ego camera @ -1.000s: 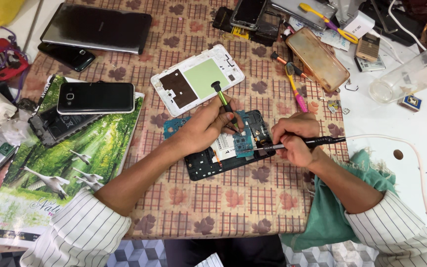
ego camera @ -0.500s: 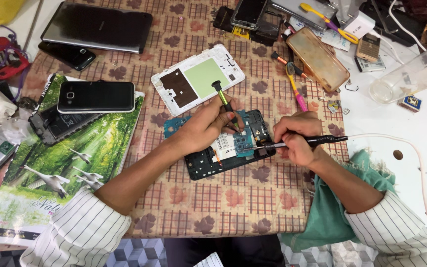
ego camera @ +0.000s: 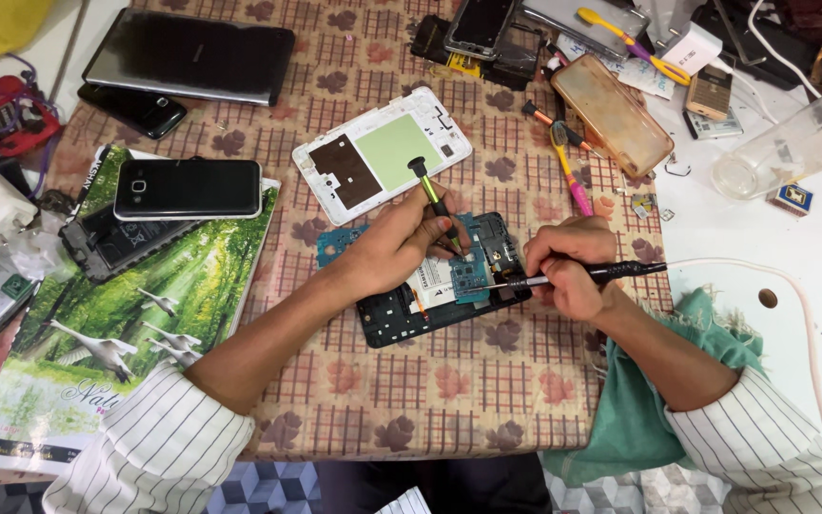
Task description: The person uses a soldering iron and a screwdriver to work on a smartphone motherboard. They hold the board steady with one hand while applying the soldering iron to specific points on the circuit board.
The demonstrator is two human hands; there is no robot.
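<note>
Over the opened phone [ego camera: 440, 286], both hands are busy. The left hand [ego camera: 397, 243] has its fingers curled shut around a small screwdriver with a yellow-green shaft and black cap [ego camera: 433, 200], held nearly upright with its tip down among the blue boards, while the rest of that hand rests on the phone's upper left part and pins it to the cloth. The right hand [ego camera: 568, 266] is closed in a pen grip on a slim black soldering-type tool [ego camera: 573, 276], which lies almost level and points left, its metal tip touching the small blue circuit board [ego camera: 473, 276] near the phone's middle. A white cable [ego camera: 792, 286] runs away from that side towards the white table [ego camera: 811, 238]; whether it feeds the tool I cannot tell.

Just above the phone lies a white back frame with a green and a brown patch [ego camera: 382, 152]. Up and to the right of the phone are a pink-handled tool [ego camera: 571, 176] and an amber phone case [ego camera: 611, 114]. Well to the left of it, a black phone [ego camera: 187, 187] sits on a notebook with a green forest cover [ego camera: 145, 314]. A green cloth [ego camera: 658, 400] is bunched under the right forearm, below and right of the phone.

Two tips work very close together on a crowded board, so I would judge a slip of either one the main risk: it could scratch a trace or bridge contacts. The phone is steadied only by the left hand on a soft patterned tablecloth [ego camera: 449, 381], so a harder push might shift it.
</note>
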